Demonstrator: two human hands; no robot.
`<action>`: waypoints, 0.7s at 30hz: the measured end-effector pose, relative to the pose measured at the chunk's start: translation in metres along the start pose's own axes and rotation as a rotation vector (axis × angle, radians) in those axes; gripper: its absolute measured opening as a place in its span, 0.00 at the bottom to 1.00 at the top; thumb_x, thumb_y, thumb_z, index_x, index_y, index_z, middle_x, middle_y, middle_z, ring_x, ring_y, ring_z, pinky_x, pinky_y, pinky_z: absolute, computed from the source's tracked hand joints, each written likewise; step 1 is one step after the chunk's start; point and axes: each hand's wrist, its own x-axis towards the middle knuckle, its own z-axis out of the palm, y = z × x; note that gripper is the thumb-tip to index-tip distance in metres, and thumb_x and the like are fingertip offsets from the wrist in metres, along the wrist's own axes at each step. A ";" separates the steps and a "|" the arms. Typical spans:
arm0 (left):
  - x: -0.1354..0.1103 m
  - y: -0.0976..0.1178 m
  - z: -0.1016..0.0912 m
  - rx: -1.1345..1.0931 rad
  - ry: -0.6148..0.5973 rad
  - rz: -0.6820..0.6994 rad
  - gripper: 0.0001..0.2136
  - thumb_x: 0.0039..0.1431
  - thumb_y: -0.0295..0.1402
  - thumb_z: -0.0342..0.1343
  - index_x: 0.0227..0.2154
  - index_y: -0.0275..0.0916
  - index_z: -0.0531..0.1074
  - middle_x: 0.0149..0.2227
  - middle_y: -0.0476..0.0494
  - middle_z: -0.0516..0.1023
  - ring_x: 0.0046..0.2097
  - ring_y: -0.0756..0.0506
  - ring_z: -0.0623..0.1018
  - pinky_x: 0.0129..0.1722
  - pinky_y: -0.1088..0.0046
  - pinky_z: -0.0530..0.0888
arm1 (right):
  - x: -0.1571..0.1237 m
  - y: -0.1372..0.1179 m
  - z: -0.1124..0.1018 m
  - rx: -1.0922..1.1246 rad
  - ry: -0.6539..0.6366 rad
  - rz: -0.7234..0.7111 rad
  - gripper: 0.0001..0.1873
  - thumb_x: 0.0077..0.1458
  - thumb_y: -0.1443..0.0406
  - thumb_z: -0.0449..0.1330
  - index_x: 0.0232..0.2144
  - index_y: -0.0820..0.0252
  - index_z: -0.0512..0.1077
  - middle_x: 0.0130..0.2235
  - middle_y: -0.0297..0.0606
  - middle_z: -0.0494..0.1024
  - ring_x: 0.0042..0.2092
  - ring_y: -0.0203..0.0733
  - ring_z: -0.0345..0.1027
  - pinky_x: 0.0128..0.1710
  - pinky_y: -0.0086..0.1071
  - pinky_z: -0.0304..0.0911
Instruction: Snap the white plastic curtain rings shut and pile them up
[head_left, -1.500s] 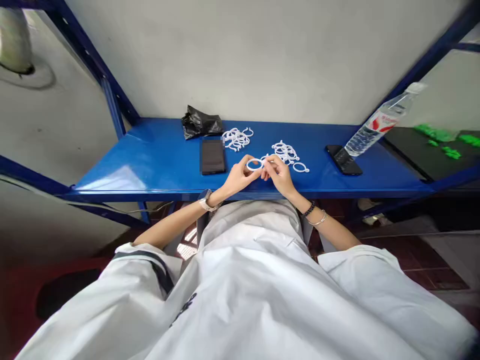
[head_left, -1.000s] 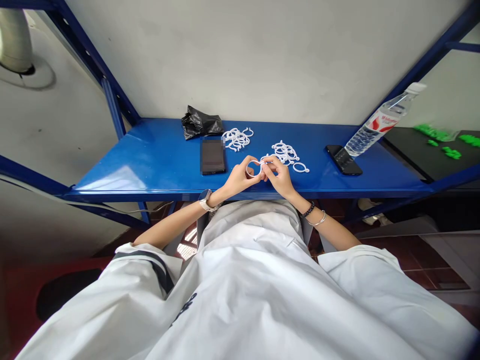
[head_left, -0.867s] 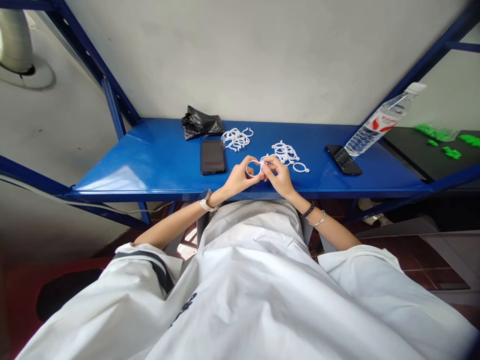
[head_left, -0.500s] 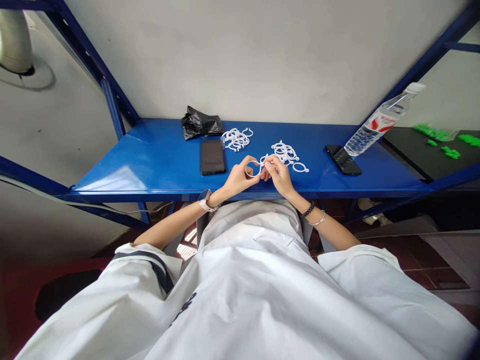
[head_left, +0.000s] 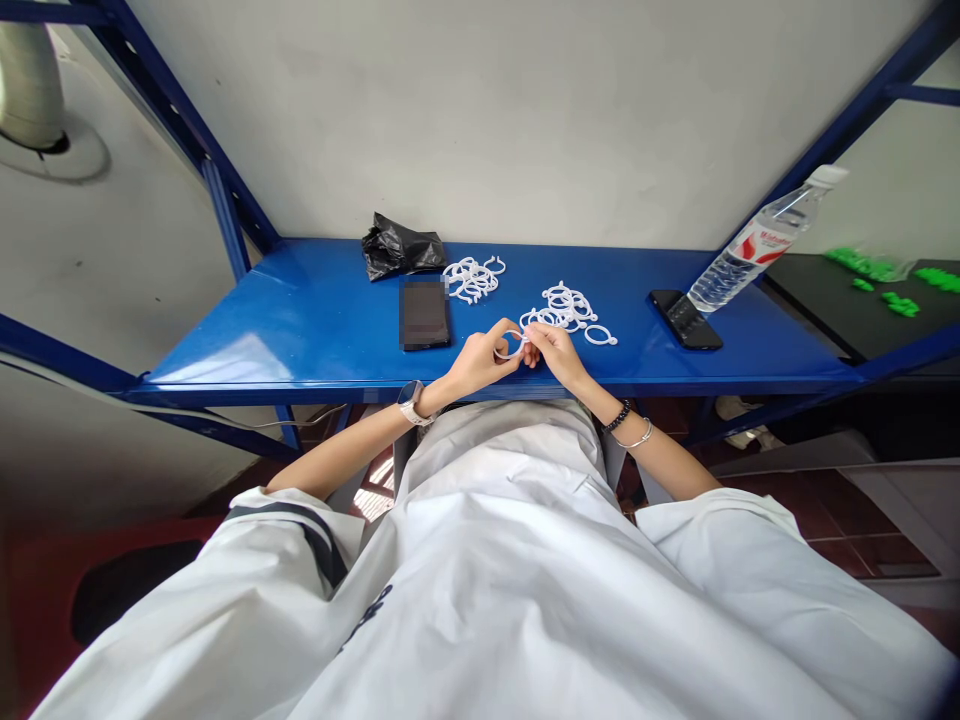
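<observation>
A white plastic ring is held between my two hands, just above the table's front edge. My left hand curls its thumb and fingers around the ring's left side. At the ring's right end, my right hand pinches with thumb and forefinger; its fingertips partly hide that end. Just beyond my right hand lies a loose pile of white rings with small knobs, and one single ring rests at its right. Farther left is another pile of white rings, some with a gap in the loop.
On the blue table lie a dark flat phone-like object and a crumpled black plastic bag. To the right are a black phone and a water bottle. Green pieces lie on a dark surface beyond the frame post.
The ring between my hands has tilted flatter, and my fingers have come down slightly around it. My right hand's fingers have drawn closer together at its end. Both piles are unchanged.
</observation>
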 end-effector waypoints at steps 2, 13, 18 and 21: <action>0.000 0.001 -0.001 0.025 -0.011 0.014 0.08 0.61 0.34 0.54 0.41 0.38 0.66 0.18 0.61 0.60 0.20 0.55 0.58 0.24 0.81 0.57 | 0.000 0.000 -0.001 -0.025 -0.023 0.004 0.32 0.52 0.36 0.59 0.20 0.58 0.65 0.19 0.29 0.67 0.20 0.30 0.62 0.20 0.25 0.58; 0.002 0.003 -0.001 -0.047 0.049 -0.071 0.11 0.58 0.40 0.59 0.35 0.39 0.66 0.17 0.59 0.64 0.19 0.55 0.62 0.22 0.80 0.58 | -0.001 -0.002 -0.001 -0.043 0.026 -0.079 0.29 0.55 0.39 0.59 0.23 0.57 0.63 0.20 0.26 0.64 0.22 0.29 0.58 0.23 0.26 0.58; 0.004 0.001 0.000 -0.161 0.110 -0.128 0.15 0.59 0.46 0.58 0.35 0.39 0.64 0.16 0.59 0.62 0.17 0.56 0.58 0.19 0.81 0.53 | -0.002 -0.005 0.000 -0.038 0.042 -0.141 0.23 0.59 0.44 0.59 0.29 0.56 0.66 0.22 0.26 0.67 0.23 0.30 0.61 0.25 0.25 0.60; 0.004 0.001 0.000 -0.198 0.133 -0.148 0.18 0.58 0.49 0.59 0.35 0.38 0.65 0.17 0.58 0.61 0.18 0.56 0.59 0.18 0.81 0.53 | -0.003 -0.006 0.001 -0.051 0.069 -0.150 0.23 0.60 0.43 0.58 0.31 0.56 0.66 0.22 0.26 0.67 0.24 0.31 0.62 0.25 0.25 0.61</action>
